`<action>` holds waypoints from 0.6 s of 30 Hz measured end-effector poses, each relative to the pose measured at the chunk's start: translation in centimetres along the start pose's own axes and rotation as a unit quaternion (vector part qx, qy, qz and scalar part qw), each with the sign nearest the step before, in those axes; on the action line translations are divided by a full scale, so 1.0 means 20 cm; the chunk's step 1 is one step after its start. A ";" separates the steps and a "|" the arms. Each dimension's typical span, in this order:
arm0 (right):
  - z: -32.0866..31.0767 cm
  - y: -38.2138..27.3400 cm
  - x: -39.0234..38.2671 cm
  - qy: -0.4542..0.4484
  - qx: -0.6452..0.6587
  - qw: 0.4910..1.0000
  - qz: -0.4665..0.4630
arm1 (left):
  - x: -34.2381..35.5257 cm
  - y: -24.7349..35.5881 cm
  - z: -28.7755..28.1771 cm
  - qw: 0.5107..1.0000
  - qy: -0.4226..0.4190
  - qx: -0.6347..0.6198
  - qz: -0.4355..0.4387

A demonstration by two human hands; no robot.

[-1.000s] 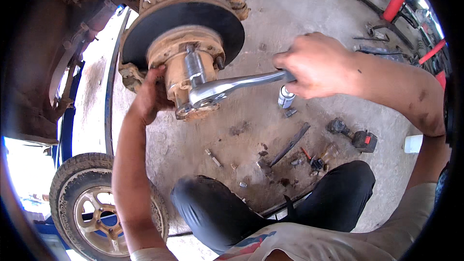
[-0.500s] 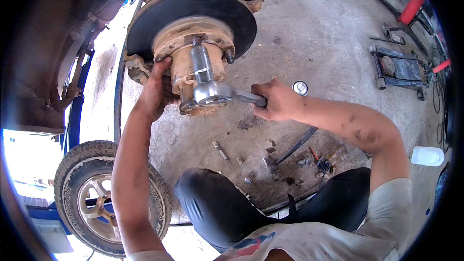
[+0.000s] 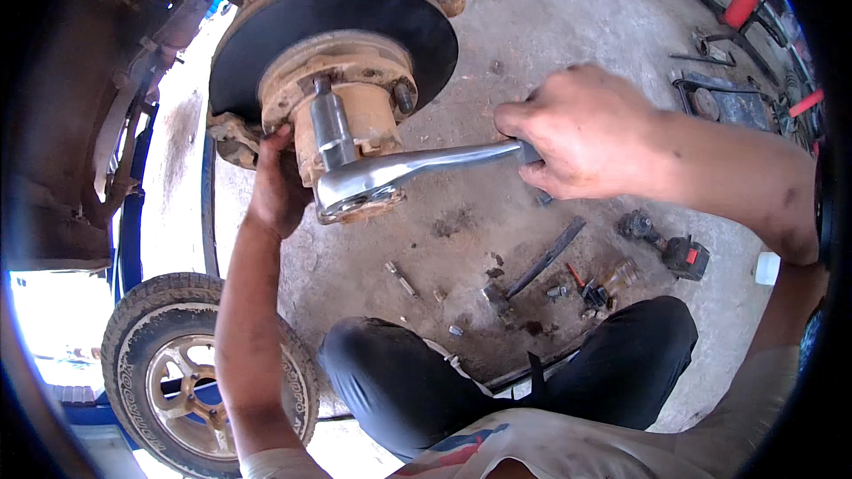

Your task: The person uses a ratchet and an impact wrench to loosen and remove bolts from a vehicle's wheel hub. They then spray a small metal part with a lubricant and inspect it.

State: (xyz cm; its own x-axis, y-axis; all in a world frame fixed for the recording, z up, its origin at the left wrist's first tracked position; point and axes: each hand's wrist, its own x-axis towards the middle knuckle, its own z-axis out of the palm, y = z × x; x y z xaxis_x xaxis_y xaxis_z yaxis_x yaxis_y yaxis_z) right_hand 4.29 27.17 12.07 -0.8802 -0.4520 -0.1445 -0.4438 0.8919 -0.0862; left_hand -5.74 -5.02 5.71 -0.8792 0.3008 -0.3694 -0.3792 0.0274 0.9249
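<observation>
My right hand (image 3: 590,137) is closed round the handle end of a chrome ratchet wrench (image 3: 453,160). The ratchet's head carries a long socket (image 3: 330,129), which reaches up to a stud on the flange of the dusty tan wheel hub (image 3: 368,111). Behind the hub sits a dark brake disc (image 3: 435,44). My left hand (image 3: 282,186) grips the hub's left side, thumb up by the flange; its other fingers are largely hidden behind the hub. Another stud (image 3: 404,98) sticks out at the flange's right.
A wheel with its tyre (image 3: 133,364) stands at lower left. On the concrete floor lie a hammer (image 3: 546,257), a cordless power tool (image 3: 679,255), a metal extension bar (image 3: 401,278) and several small parts. A floor jack (image 3: 741,108) is at the far right, and a white container (image 3: 767,268) lies below it.
My right hand has swung right and upward with the ratchet handle, showing more of its length. My left hand stays on the hub. The cordless power tool has come into sight.
</observation>
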 end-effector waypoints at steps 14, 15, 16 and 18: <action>-0.06 -0.02 0.05 -0.014 0.014 1.000 0.007 | -0.02 0.01 0.07 0.999 0.028 0.013 -0.028; -0.21 -0.08 0.01 0.030 -0.082 0.996 -0.019 | -0.05 0.00 0.02 0.999 0.034 -0.005 -0.020; -0.30 -0.12 -0.06 0.193 -0.173 0.960 -0.102 | -0.03 0.00 0.07 0.999 0.021 -0.027 -0.008; -0.29 -0.13 -0.03 0.276 -0.202 0.925 -0.167 | -0.08 -0.02 0.03 0.997 0.063 -0.048 -0.018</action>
State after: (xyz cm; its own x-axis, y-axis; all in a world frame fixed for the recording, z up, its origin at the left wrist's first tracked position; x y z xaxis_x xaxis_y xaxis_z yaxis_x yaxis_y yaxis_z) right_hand 5.12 25.15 18.02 -0.5855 -0.7272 0.3582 -0.6339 0.6862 0.3569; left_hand -3.94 -5.02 5.96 -0.8915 0.1783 -0.4164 -0.4319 -0.0573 0.9001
